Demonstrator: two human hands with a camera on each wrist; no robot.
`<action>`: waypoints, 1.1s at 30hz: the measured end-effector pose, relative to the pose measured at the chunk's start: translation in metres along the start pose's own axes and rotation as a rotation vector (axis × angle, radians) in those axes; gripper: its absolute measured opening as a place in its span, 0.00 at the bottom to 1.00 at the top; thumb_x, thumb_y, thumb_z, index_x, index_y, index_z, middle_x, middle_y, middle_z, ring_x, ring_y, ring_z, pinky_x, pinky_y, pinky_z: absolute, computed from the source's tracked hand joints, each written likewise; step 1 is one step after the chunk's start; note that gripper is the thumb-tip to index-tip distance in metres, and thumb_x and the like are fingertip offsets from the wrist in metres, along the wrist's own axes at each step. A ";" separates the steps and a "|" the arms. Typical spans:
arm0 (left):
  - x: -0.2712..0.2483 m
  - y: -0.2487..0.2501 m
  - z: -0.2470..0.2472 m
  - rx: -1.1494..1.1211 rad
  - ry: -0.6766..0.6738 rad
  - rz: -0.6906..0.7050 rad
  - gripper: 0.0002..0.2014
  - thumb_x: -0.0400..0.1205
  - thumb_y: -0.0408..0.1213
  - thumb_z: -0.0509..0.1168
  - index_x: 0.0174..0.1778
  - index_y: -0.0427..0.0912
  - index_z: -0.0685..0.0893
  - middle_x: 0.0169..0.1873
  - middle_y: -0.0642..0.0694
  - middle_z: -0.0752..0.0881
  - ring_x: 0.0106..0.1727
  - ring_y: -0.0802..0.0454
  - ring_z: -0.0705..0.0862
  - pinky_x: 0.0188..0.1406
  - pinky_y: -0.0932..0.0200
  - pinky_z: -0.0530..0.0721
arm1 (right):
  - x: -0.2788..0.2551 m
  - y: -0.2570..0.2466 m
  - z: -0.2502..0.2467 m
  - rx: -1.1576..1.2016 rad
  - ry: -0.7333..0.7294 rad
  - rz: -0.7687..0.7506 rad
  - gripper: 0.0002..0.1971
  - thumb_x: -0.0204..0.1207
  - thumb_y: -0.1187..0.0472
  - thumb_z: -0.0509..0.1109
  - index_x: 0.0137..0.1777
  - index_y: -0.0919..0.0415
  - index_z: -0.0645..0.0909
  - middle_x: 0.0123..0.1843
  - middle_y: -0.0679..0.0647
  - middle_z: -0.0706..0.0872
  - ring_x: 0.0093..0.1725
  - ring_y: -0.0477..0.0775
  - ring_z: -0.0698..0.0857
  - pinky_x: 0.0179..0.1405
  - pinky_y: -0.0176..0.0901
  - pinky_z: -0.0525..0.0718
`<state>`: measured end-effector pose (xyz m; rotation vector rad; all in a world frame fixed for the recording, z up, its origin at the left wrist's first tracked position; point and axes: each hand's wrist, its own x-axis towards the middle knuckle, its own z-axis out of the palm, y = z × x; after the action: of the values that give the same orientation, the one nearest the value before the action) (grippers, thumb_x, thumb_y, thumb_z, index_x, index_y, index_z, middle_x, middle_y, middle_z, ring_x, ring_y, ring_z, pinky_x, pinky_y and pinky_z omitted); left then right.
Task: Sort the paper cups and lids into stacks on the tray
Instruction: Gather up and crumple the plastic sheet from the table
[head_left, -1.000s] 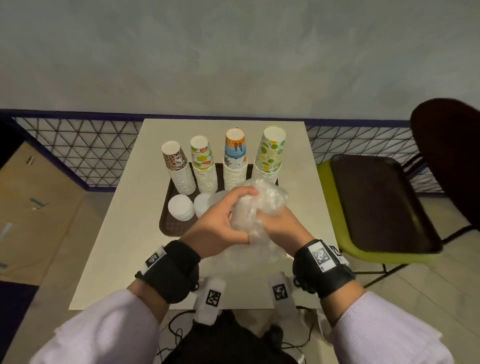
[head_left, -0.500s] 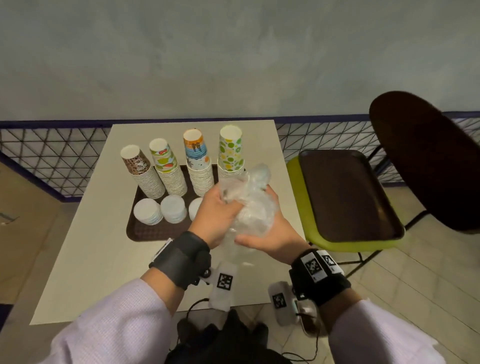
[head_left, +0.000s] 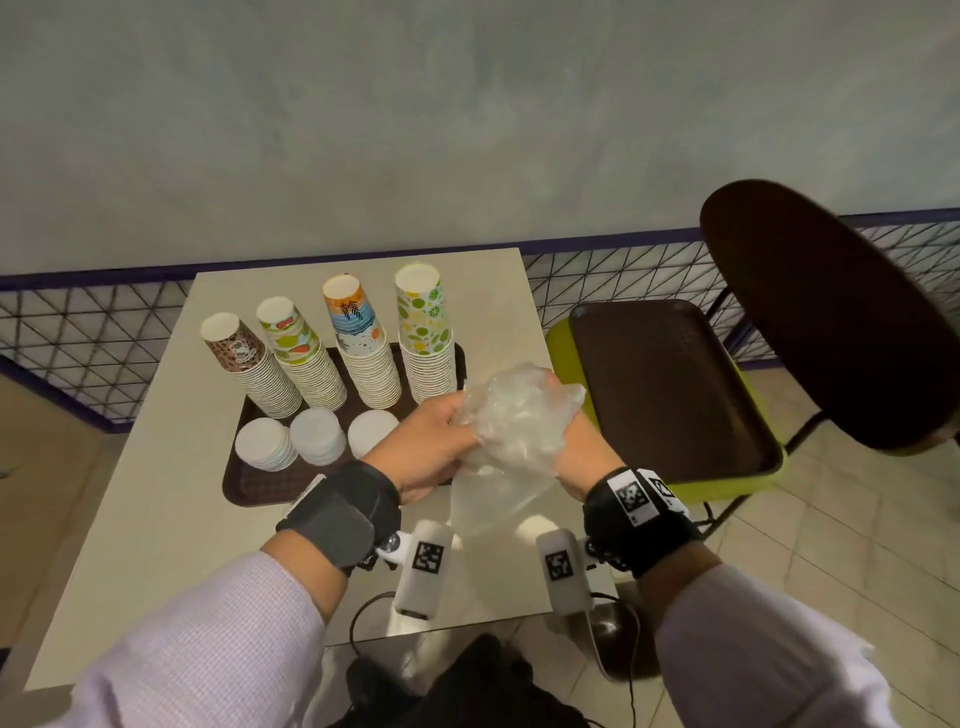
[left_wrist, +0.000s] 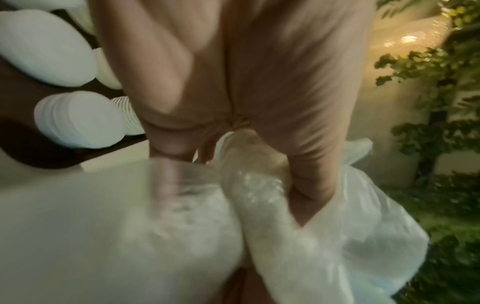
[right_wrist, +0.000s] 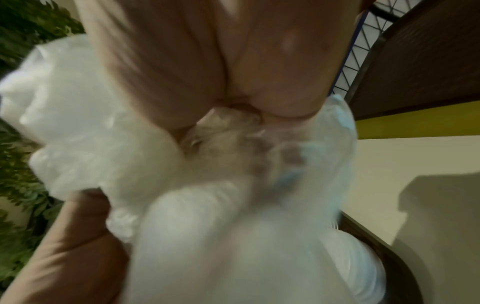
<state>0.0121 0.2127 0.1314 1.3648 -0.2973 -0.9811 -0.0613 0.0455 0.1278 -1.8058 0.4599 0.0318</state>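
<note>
Clear plastic bag (head_left: 514, 415) between left hand (head_left: 426, 447), right hand (head_left: 582, 441)

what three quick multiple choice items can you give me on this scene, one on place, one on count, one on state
1. The second, bare brown tray rests: A on the chair seat, B on the floor, C under the cups.
2. Cup stacks on the table's tray: A two, B four, C six.
3. The clear plastic bag is: A flat on the table, B crumpled between both hands, C hung on the chair.

A: it lies on the green seat.
B: four patterned columns stand there.
B: left hand and right hand grip it.
</note>
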 end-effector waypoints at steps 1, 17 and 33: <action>0.001 -0.001 0.000 -0.018 -0.017 -0.008 0.35 0.65 0.39 0.83 0.71 0.40 0.86 0.65 0.35 0.90 0.68 0.35 0.88 0.72 0.34 0.84 | -0.001 -0.001 0.002 0.048 -0.005 0.026 0.15 0.81 0.71 0.69 0.42 0.50 0.73 0.38 0.44 0.78 0.37 0.41 0.78 0.47 0.41 0.80; -0.004 -0.014 -0.008 0.398 0.197 0.337 0.15 0.69 0.34 0.80 0.51 0.47 0.90 0.48 0.45 0.93 0.52 0.48 0.89 0.60 0.49 0.87 | -0.022 0.005 0.004 0.606 -0.205 -0.010 0.25 0.81 0.71 0.70 0.78 0.64 0.74 0.67 0.65 0.88 0.66 0.62 0.88 0.57 0.55 0.90; -0.013 -0.022 -0.012 0.502 0.145 0.194 0.19 0.63 0.44 0.73 0.50 0.54 0.89 0.50 0.38 0.91 0.49 0.52 0.87 0.62 0.40 0.87 | -0.029 0.024 0.020 0.481 0.081 -0.033 0.22 0.70 0.86 0.70 0.60 0.69 0.87 0.52 0.64 0.93 0.51 0.59 0.90 0.58 0.62 0.89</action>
<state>0.0034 0.2328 0.1127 1.8128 -0.5821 -0.6627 -0.0912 0.0672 0.1077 -1.3437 0.4502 -0.1631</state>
